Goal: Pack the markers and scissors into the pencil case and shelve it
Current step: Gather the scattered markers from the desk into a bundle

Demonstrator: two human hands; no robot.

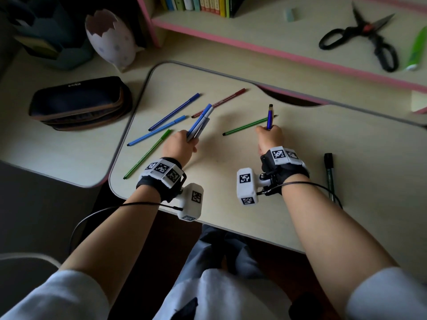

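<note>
My left hand grips a small bundle of blue markers above the desk board. In my right hand a dark blue pen stands upright. Loose on the board lie two blue markers, a red marker, a green marker by my left wrist and another green marker just left of my right hand. The dark pencil case sits shut on the side table at the left. Black scissors lie on the shelf at the upper right.
A dark green marker lies right of my right wrist. An eggshell-shaped white holder stands behind the pencil case. The pink-edged shelf carries a row of books, an eraser and a green tube.
</note>
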